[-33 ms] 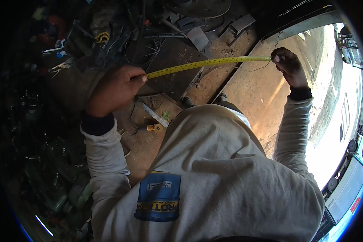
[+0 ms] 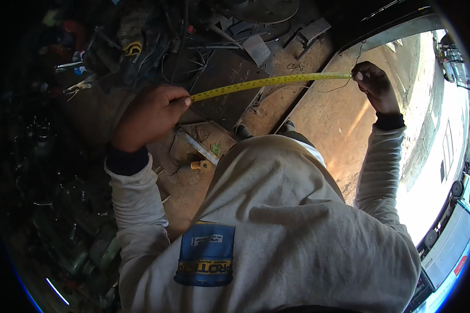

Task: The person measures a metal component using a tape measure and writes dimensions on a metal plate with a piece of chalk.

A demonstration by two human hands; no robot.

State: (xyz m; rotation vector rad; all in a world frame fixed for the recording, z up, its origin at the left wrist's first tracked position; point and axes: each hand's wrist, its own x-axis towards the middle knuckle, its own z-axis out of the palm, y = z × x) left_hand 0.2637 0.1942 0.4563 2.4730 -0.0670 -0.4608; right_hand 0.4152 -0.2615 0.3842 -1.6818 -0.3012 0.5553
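Observation:
A yellow tape measure [image 2: 261,82] is stretched between my two hands, bowing slightly upward in the middle. At its left end my left hand [image 2: 154,116] is closed, pinching the blade between thumb and fingers. My right hand [image 2: 372,83] grips the other end of the blade with its fingertips, out at the sunlit side. Both arms reach forward in pale sleeves with dark cuffs. Any tape case is hidden from sight. Below the blade lies a dark metal sheet [image 2: 222,107] with chalk marks on it.
A thin wire [image 2: 329,91] hangs near my right hand. Metal offcuts [image 2: 256,49] and rods lie ahead. A yellow tool [image 2: 200,165] rests on the floor beside a metal bar [image 2: 198,147]. Dark machinery [image 2: 62,224] crowds the left; a parked vehicle [image 2: 449,237] stands outside at right.

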